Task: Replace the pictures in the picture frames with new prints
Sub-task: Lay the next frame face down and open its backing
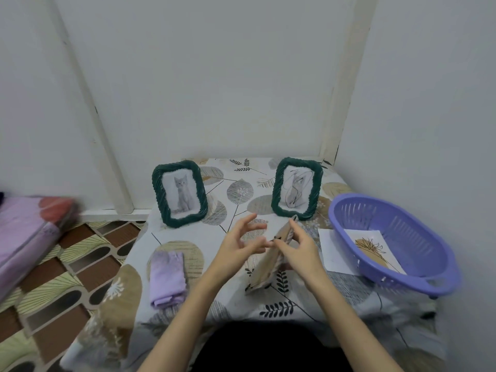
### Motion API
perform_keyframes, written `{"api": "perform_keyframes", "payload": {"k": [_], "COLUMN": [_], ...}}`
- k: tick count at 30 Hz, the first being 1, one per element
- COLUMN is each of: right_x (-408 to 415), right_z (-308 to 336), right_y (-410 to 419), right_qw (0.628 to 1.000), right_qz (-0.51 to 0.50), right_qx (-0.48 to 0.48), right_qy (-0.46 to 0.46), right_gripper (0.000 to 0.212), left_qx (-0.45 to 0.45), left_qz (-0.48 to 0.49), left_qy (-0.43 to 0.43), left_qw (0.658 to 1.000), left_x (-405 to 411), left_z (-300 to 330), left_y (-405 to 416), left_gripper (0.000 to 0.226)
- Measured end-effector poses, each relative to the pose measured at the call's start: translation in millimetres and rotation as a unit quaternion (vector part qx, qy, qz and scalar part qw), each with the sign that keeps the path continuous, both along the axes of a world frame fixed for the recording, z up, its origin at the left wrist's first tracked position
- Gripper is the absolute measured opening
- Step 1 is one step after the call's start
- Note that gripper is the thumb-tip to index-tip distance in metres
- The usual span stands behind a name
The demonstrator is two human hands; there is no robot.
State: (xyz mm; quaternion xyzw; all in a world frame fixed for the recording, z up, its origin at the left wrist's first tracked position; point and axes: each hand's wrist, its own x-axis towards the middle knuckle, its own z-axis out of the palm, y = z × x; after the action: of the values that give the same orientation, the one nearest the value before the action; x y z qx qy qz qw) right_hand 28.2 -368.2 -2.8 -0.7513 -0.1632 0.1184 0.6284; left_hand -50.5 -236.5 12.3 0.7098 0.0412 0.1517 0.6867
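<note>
Two green rope-edged picture frames stand upright at the back of the table. The left frame point(179, 194) shows a grey cat, the right frame point(296, 187) a line drawing. In the middle, a tan frame backing board point(264, 267) stands tilted, seen almost edge-on. My right hand point(298, 251) grips its upper part, thumb on the top edge. My left hand point(241, 242) is beside it with thumb and index finger spread, and its other fingertips touch the board near a small black tab. A white sheet with a leaf print point(371, 247) lies partly under a purple basket.
The purple slotted basket point(418, 267) takes up the table's right side, close to the wall. A folded lilac cloth point(167, 277) lies at the front left. The table has a leaf-patterned cover point(236, 189). A pink bundle point(24, 237) sits on the floor at left.
</note>
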Motion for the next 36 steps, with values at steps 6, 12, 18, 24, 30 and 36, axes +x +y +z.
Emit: {"api": "perform_keyframes", "payload": {"k": [6, 12, 18, 24, 30, 36], "right_x": [0.9, 0.7, -2.5, -0.4, -0.2, 2.5], "right_z": [-9.6, -28.8, -46.9, -64.7, -72.4, -74.9], "right_y": [-15.7, -10.0, -4.2, 1.7, 1.0, 5.1], "right_qw": [0.999, 0.981, 0.979, 0.867, 0.854, 0.845], "right_qz": [0.032, 0.077, 0.09, 0.06, 0.017, -0.017], "right_qx": [0.031, 0.116, -0.178, -0.446, -0.461, -0.479], "right_qy": [0.015, 0.136, -0.043, -0.212, -0.239, -0.238], "right_gripper": [0.067, 0.064, 0.081, 0.089, 0.099, 0.095], "left_qx": [0.136, 0.019, 0.206, 0.374, 0.437, 0.496], "left_qz": [0.187, 0.054, 0.098, 0.087, 0.11, 0.157], "left_qy": [-0.002, 0.166, 0.165, 0.24, 0.237, 0.207], "left_qw": [0.973, 0.984, 0.959, 0.892, 0.861, 0.829], "left_x": [2.6, -8.2, -1.8, 1.4, -1.6, 1.5], "left_z": [-8.2, -37.7, -72.6, -91.4, -102.0, -102.4], "left_y": [20.2, 29.2, 25.5, 27.9, 31.6, 31.2], "left_gripper": [0.029, 0.075, 0.094, 0.095, 0.088, 0.098]}}
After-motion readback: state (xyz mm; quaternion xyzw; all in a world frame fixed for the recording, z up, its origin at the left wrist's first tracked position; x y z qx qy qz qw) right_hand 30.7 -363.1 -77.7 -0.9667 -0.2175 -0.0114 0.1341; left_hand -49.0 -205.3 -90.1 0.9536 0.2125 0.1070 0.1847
